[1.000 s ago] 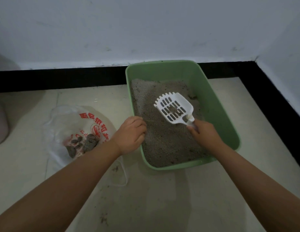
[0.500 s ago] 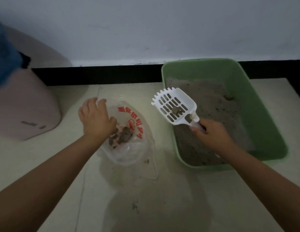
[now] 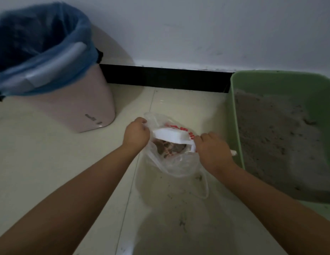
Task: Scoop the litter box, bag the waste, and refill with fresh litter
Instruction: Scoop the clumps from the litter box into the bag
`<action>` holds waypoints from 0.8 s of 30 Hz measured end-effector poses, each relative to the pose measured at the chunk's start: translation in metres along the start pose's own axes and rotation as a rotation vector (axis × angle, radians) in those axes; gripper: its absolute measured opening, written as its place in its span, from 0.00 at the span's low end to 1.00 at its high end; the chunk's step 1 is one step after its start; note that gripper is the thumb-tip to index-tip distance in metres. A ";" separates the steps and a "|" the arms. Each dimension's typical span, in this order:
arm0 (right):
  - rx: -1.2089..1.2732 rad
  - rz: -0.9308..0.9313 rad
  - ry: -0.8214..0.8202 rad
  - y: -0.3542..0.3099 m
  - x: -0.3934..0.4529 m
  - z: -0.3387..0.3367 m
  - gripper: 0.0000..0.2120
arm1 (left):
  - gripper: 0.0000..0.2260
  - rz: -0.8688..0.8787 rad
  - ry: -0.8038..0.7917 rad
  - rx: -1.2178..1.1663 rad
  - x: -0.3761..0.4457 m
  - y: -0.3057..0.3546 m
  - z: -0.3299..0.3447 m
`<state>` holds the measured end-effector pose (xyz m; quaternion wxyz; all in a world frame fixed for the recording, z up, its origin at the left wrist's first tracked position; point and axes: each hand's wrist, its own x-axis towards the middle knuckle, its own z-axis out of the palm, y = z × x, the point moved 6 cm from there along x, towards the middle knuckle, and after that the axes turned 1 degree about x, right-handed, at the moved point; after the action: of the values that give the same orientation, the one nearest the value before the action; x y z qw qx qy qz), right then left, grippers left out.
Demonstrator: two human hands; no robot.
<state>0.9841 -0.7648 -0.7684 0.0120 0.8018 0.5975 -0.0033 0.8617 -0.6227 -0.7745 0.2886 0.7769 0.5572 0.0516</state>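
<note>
A clear plastic bag with red print lies on the floor, with dark waste clumps inside. My left hand grips the bag's left rim and holds it open. My right hand grips the handle of the white slotted scoop, which is turned over above the bag's mouth. The green litter box with grey litter stands to the right.
A pink bin lined with a blue bag stands at the back left against the wall. A black skirting strip runs along the wall. Grit lies scattered on the pale floor tiles near the bag.
My left hand left the litter box rim and took the bag's edge. My right hand carried the scoop from the box over the bag and tipped it. The view turned left.
</note>
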 end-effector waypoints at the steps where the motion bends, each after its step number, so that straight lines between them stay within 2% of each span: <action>1: -0.005 -0.009 0.051 -0.003 0.000 -0.001 0.13 | 0.15 -0.017 -0.004 -0.019 0.000 -0.004 -0.001; 2: -0.011 -0.017 0.064 -0.005 -0.001 -0.001 0.06 | 0.15 -0.028 -0.009 -0.033 0.001 -0.007 -0.001; 3: -0.023 -0.030 0.089 -0.006 -0.002 0.000 0.06 | 0.15 -0.039 -0.014 -0.041 0.001 -0.011 -0.001; 4: -0.031 -0.064 0.096 -0.008 -0.003 0.001 0.12 | 0.15 -0.048 -0.014 -0.048 0.001 -0.014 -0.001; 6: -0.042 -0.067 0.153 -0.006 -0.007 0.002 0.17 | 0.15 -0.057 -0.006 -0.064 0.002 -0.019 -0.002; 14: 0.004 -0.055 0.278 0.005 -0.018 -0.008 0.15 | 0.15 0.006 0.027 -0.036 0.002 -0.011 -0.005; 16: 0.004 -0.057 0.330 0.010 -0.021 -0.012 0.14 | 0.16 0.082 0.076 0.012 -0.001 -0.005 -0.008; 18: 0.010 -0.074 0.376 0.014 -0.025 -0.013 0.13 | 0.15 0.305 0.149 0.080 -0.012 0.011 -0.012; 20: -0.007 -0.098 0.399 0.015 -0.029 -0.012 0.11 | 0.15 0.549 0.120 0.159 -0.023 0.028 -0.004; 21: -0.022 -0.111 0.411 0.014 -0.030 -0.011 0.10 | 0.19 0.597 0.048 0.212 -0.027 0.034 0.002; 23: -0.045 -0.119 0.423 0.014 -0.031 -0.012 0.11 | 0.24 0.554 -0.105 0.292 -0.032 0.038 0.011; 24: -0.053 -0.122 0.440 0.013 -0.031 -0.014 0.11 | 0.23 0.528 -0.133 0.301 -0.030 0.037 0.014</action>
<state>0.9875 -0.7984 -0.7539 -0.0978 0.7450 0.6331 0.1863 0.8870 -0.6634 -0.7605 0.1830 0.9304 0.3174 -0.0093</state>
